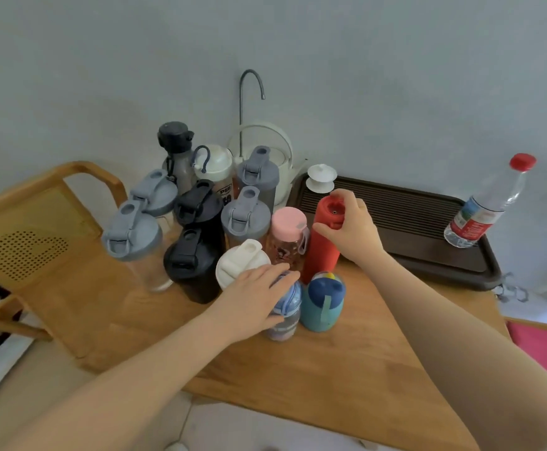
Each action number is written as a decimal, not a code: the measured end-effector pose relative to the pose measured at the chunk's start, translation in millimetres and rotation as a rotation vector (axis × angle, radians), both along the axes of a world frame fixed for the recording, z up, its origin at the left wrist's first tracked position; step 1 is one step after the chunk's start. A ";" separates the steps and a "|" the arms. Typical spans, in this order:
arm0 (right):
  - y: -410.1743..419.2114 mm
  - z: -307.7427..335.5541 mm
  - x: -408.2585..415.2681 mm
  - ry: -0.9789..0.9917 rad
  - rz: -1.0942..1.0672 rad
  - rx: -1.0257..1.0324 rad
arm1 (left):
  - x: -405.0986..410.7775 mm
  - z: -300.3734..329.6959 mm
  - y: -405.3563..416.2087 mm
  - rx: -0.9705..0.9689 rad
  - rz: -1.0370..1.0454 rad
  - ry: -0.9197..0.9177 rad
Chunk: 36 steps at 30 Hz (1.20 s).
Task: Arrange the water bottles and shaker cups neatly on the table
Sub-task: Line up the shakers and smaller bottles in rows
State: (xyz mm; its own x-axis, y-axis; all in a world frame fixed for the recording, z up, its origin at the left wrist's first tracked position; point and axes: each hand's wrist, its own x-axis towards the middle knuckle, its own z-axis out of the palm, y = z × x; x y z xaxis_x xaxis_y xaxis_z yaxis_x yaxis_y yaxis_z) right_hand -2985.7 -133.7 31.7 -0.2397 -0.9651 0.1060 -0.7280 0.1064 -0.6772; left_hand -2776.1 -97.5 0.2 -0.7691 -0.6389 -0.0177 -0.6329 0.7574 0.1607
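Nearest the front edge of the wooden worktop (330, 369), the left hand (252, 297) lies palm-down over the top of a small bluish-lavender bottle (285, 315), fingers curled on its lid, its grip grasping that bottle. Touching it on the right stands a squat teal bottle with a dark blue lid (322, 304). Just behind the left hand a white-lidded shaker cup (241, 265) shows.

Further in, the right hand (350, 229) has its grip clenched around the cap and upper part of a tall red bottle (322, 249), which stands upright beside a pink-capped clear bottle (286, 237). To the left, two black shaker cups (191, 265) stand one behind the other, and a clear shaker cup with a grey lid (132, 237) stands toward the left edge with another grey-lidded one behind it.

Toward the back edge are more grey-lidded shakers (246, 219), a cream bottle with a loop strap (215, 172), a dark-capped grey bottle (176, 151) and a white kettle (265, 148) under a curved metal spout (249, 89). At the back right lies a dark slatted tea tray (412, 222) carrying a white lidded cup (321, 177) and, at its far right end, a clear plastic water bottle with a red cap (490, 206).
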 end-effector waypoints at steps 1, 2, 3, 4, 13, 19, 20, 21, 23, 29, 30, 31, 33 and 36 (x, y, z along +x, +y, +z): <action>-0.3 0.8 -2.2 -0.008 0.009 0.011 | -0.8 0.8 -0.4 0.011 0.009 0.007; 2.1 1.0 -4.2 -0.011 0.005 0.005 | -2.2 1.9 -0.3 0.026 0.016 0.010; 7.6 0.8 -5.7 -0.010 -0.026 -0.030 | -4.6 3.9 -0.1 0.040 0.018 0.015; 16.9 -1.3 -6.4 -0.011 -0.089 -0.092 | -6.8 5.0 0.1 0.050 0.018 0.013; 82.6 -70.0 6.9 -0.119 0.055 0.214 | -22.6 1.4 -5.6 0.028 0.034 0.016; 79.4 -68.6 9.8 -0.024 0.042 0.186 | -26.2 0.9 -9.6 0.008 0.022 0.013; 82.2 -67.7 6.7 0.007 0.030 0.200 | -26.7 1.0 -11.0 0.011 0.019 0.014; 85.2 -68.0 3.9 0.025 0.009 0.207 | -27.1 1.4 -12.1 0.017 0.015 0.019; 92.2 -68.7 -0.6 0.033 -0.049 0.214 | -27.7 -0.1 -15.3 0.032 0.003 0.037; 101.5 -51.3 3.6 0.201 -0.078 0.163 | -28.9 -1.8 -32.5 0.020 -0.082 0.032; 99.5 -42.1 10.2 0.242 -0.075 0.037 | -26.4 0.0 -35.5 0.033 -0.096 0.036; 95.2 -28.8 18.2 0.258 -0.078 -0.118 | -22.5 3.4 -38.4 0.049 -0.110 0.056; 76.4 4.7 33.8 0.249 -0.062 -0.342 | -9.9 12.8 -45.5 0.012 -0.158 0.129; 29.3 51.3 52.5 0.439 0.059 -0.332 | 16.7 26.8 -62.6 -0.127 -0.205 0.215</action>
State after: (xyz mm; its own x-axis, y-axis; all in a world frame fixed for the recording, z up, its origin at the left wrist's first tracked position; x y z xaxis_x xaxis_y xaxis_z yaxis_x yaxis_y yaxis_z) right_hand -2933.1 -104.4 83.0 -0.0510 -0.8732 0.4847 -0.9480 -0.1103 -0.2986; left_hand -2759.4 -160.0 27.0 -0.8595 -0.4572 0.2286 -0.4271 0.8880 0.1703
